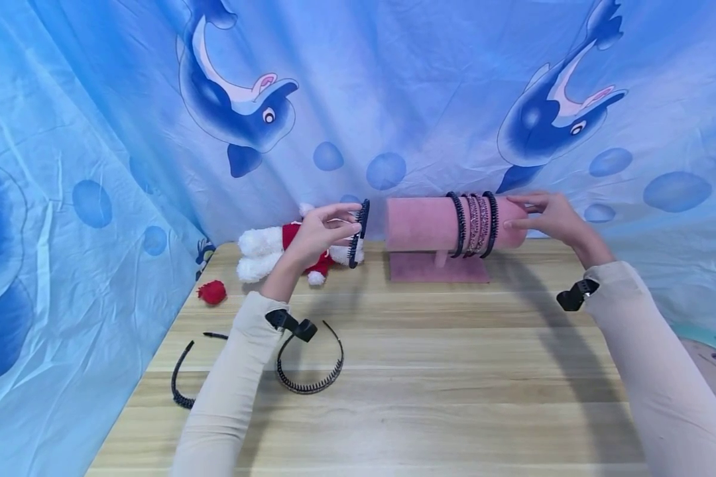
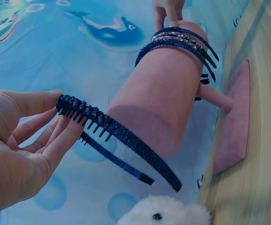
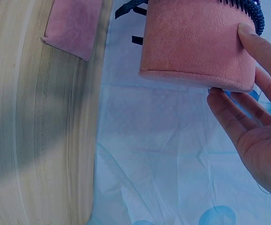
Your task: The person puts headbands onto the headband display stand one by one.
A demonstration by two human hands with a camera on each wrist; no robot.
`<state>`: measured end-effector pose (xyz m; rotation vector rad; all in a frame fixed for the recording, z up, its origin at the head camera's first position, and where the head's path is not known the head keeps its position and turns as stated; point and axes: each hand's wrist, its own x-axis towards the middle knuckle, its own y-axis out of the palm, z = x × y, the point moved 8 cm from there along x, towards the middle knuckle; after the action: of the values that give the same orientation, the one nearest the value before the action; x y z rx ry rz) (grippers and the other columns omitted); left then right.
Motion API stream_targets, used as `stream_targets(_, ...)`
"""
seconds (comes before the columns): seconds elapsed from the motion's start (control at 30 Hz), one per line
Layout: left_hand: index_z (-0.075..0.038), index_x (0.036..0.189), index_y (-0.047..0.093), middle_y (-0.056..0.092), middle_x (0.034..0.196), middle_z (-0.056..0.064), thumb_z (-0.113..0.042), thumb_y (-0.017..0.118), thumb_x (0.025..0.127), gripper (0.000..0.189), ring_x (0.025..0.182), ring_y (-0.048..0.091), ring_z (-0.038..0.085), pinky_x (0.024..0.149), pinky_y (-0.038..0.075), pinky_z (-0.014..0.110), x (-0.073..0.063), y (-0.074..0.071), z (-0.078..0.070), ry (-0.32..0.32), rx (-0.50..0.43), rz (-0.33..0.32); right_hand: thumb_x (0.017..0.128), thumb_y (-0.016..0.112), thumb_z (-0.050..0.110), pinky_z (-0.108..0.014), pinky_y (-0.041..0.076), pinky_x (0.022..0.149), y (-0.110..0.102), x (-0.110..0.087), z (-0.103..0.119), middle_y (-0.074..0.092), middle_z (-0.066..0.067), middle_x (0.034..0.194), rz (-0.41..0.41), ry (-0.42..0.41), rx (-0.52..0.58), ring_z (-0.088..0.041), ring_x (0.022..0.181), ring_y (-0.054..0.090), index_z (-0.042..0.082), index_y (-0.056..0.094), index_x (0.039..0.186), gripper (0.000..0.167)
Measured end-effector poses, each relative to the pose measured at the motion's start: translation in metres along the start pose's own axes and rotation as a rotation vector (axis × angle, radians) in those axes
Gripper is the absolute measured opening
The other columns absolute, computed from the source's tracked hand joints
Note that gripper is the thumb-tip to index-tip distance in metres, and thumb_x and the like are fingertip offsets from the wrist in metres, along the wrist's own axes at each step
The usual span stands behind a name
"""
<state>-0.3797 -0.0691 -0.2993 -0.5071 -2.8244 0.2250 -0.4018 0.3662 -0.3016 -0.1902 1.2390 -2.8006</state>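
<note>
My left hand (image 1: 322, 235) pinches a dark toothed headband (image 2: 126, 133) by the middle of its arch, its two ends pointing toward the pink stand. That headband is in the air, just left of the velvet roll (image 1: 420, 224) of the stand. Several headbands (image 1: 474, 225), black ones and glittery pinkish ones, sit side by side over the right half of the roll. At the roll's right end is my right hand (image 1: 549, 215); in the right wrist view its thumb (image 3: 254, 42) rests on the velvet and the other fingers spread around the end.
A toothed headband (image 1: 310, 389) and another black headband (image 1: 181, 377) lie on the table (image 1: 429, 397) at the left. Behind my left hand lies a white plush toy in red (image 1: 262, 255), with a red pompom (image 1: 212, 292) nearby. A dolphin-print curtain (image 1: 358, 86) hangs behind.
</note>
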Motion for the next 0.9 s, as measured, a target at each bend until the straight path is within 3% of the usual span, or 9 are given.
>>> stream_targets(0.27,-0.006,0.136,0.065,0.065,0.104,0.002,-0.010,0.073,0.094,0.043,0.094,0.069,0.011,0.079,0.064,0.031,0.021,0.019,0.000,0.023,-0.047,-0.065,0.088,0.081,0.033,-0.006,0.045,0.074,-0.001,0.001,-0.002,0.034,-0.023,0.162,0.006,0.008,-0.001,-0.047,0.137,0.047,0.011,0.048,0.152,0.075)
stream_targets(0.47,-0.005,0.135,0.065,0.065,0.102,0.000,-0.008,0.072,0.094,0.042,0.096,0.067,0.011,0.082,0.064,0.034,0.033,0.032,0.005,0.017,-0.082,-0.073,0.088,0.081,0.032,-0.005,0.046,0.073,-0.001,0.001,-0.005,0.034,-0.023,0.162,0.000,0.003,0.003,-0.047,0.135,0.049,0.010,0.049,0.151,0.074)
stream_targets(0.63,-0.005,0.135,0.065,0.064,0.101,-0.001,-0.006,0.073,0.092,0.043,0.096,0.067,0.011,0.082,0.064,0.035,0.039,0.041,0.007,-0.005,-0.115,-0.077,0.088,0.081,0.029,-0.006,0.048,0.073,-0.001,-0.001,-0.005,0.035,-0.022,0.162,-0.010,-0.007,0.020,-0.046,0.132,0.051,0.009,0.049,0.150,0.073)
stream_targets(0.9,-0.008,0.134,0.066,0.064,0.101,-0.001,-0.008,0.075,0.092,0.044,0.100,0.067,0.015,0.085,0.064,0.035,0.046,0.045,0.008,-0.026,-0.091,-0.093,0.088,0.081,0.030,-0.006,0.047,0.073,0.000,0.000,-0.001,0.035,-0.022,0.162,-0.010,-0.006,0.013,-0.046,0.132,0.051,0.010,0.049,0.151,0.073)
